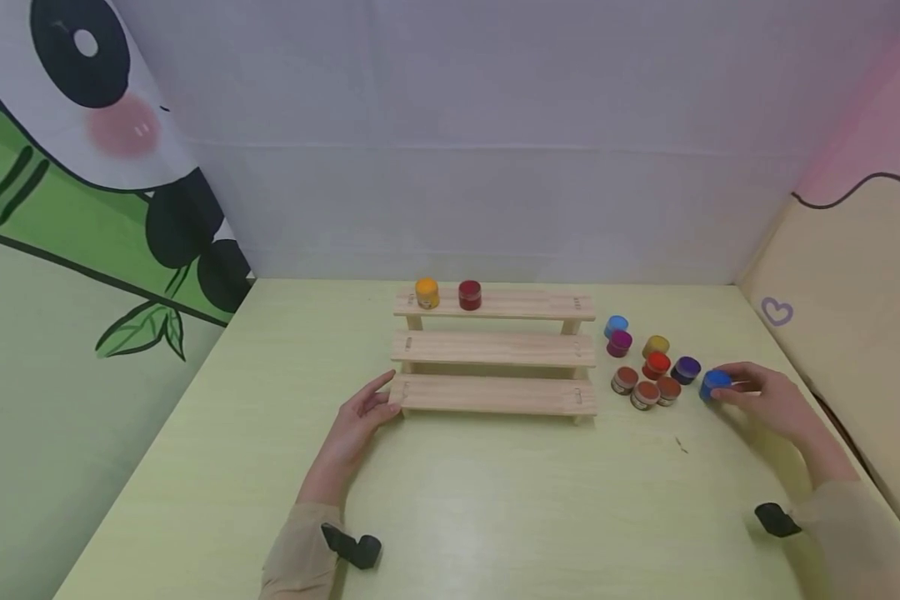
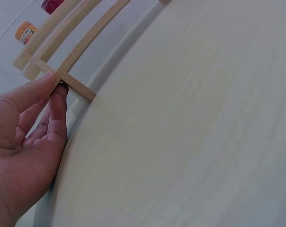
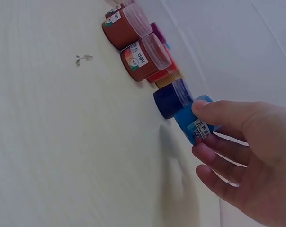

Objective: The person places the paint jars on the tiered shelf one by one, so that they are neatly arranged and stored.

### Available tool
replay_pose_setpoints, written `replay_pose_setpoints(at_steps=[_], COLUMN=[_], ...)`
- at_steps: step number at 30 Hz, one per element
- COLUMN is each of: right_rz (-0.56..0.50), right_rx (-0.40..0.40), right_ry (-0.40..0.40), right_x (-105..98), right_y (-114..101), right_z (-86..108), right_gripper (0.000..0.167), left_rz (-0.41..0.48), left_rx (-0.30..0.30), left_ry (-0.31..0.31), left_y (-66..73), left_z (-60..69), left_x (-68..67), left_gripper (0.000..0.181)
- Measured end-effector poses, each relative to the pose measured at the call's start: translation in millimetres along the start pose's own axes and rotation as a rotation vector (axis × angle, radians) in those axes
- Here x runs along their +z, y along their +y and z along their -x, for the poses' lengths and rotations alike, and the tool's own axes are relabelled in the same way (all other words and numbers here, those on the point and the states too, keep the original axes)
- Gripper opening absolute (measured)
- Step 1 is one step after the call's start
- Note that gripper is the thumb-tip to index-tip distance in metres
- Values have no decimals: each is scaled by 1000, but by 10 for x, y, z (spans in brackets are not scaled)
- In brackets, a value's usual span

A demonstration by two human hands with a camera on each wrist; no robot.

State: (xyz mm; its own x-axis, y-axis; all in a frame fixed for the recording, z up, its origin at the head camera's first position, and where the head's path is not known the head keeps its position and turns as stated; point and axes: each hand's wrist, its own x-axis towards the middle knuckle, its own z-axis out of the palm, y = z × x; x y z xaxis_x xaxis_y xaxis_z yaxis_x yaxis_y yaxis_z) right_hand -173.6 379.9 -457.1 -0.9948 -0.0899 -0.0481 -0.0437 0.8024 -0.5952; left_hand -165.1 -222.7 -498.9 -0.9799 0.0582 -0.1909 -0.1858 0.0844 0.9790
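A three-tier wooden rack (image 1: 493, 348) stands on the table, with an orange paint jar (image 1: 427, 293) and a dark red paint jar (image 1: 470, 295) on its top tier. At the left end of the lowest tier, my left hand (image 1: 358, 418) pinches the board between thumb and fingers, as the left wrist view shows. To the right of the rack, my right hand (image 1: 771, 400) grips a blue paint jar (image 3: 196, 124) between thumb and fingers. Beside that jar is a dark blue-purple paint jar (image 3: 170, 100).
Between rack and right hand stand several more jars: light blue (image 1: 616, 325), magenta (image 1: 619, 343), yellow (image 1: 656, 347), red (image 1: 656, 365) and brown ones (image 1: 645, 395). A small dark mark (image 1: 681, 445) lies in front of them. A printed cloth wall (image 1: 495, 208) borders the table's back.
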Motion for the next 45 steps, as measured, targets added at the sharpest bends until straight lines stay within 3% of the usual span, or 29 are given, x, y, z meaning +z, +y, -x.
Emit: replay_pose_setpoints(at_steps=[17,31,45], right_rz=[5,-45,-98], right_rx=[21,32,-25], right_ry=[78,88,114], right_x=[-296,-316,-306], right_y=[-376,-750,-1169], right_z=[-169,-313,-443], right_gripper=[57,63,61], left_rz=[12,7,13], left_rx=[-9,-7,-11], left_ry=[-4,-5,-7], left_y=[-28,-27,-27], left_z=[-27,-19,-11], left_x=[2,5,-1], left_gripper=[59,58,59])
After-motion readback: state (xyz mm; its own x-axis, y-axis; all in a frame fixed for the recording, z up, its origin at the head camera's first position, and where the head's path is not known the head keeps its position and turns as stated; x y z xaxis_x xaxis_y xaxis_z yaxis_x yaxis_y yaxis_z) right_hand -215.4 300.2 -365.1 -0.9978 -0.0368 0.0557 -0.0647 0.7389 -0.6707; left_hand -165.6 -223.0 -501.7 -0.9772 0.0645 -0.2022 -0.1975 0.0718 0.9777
